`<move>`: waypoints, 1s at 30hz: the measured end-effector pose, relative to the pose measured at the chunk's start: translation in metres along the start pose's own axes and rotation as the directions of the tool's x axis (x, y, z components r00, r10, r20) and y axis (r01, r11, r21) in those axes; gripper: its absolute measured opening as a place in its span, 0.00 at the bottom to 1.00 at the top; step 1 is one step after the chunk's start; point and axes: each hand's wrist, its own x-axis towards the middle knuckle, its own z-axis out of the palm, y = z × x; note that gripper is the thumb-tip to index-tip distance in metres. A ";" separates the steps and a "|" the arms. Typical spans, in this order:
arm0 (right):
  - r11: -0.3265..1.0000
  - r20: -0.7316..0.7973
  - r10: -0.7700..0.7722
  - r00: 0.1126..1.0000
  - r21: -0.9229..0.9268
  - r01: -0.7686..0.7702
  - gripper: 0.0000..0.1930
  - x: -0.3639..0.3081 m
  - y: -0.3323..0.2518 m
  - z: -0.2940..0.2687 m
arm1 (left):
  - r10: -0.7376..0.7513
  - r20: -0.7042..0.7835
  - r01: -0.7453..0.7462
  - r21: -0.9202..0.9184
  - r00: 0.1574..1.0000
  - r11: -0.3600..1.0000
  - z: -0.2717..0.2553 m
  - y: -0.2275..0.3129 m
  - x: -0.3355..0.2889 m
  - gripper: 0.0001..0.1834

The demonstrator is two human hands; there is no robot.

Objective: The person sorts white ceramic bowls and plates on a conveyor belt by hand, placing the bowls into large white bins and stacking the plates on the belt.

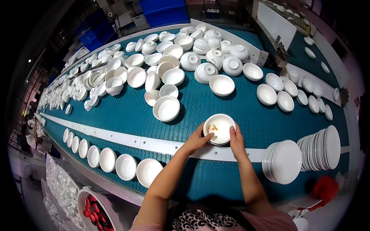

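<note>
Both my hands hold a white bowl (223,129) over the white divider strip of the teal conveyor belt. Several rim lines show, so it may be a small stack. Yellow-brown scraps lie inside it on the left. My left hand (197,141) grips the left side, its thumb over the rim. On the right side my right hand (237,141) wraps the wall, thumb at the rim. Just beyond, a separate white bowl (222,85) stands upright. A larger upright bowl (166,108) is to the left. What the fingers do beneath the held bowl is hidden.
A white divider strip (127,136) crosses the teal belt (115,113). Near me, a row of bowls (126,167) runs left; plate stacks (287,161) stand right. Many jumbled bowls (232,66) cover the far side. A white bucket (83,192) holds red and black pieces.
</note>
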 end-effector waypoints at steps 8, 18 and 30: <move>0.983 0.317 -0.175 0.932 0.111 0.147 0.28 0.043 -0.059 0.045 | -0.001 -0.256 -0.193 -0.729 0.967 0.657 -0.049 -0.019 -0.141 0.39; 0.187 0.373 -0.295 0.880 -0.880 0.436 0.38 0.165 -0.016 0.078 | -0.525 -0.815 -0.763 -0.497 0.248 0.412 0.043 -0.177 -0.490 0.24; 0.206 0.659 -0.433 0.615 -0.592 0.779 0.09 0.097 -0.053 0.200 | -0.981 0.183 -0.997 -0.053 -0.063 0.054 0.212 -0.405 -0.612 0.32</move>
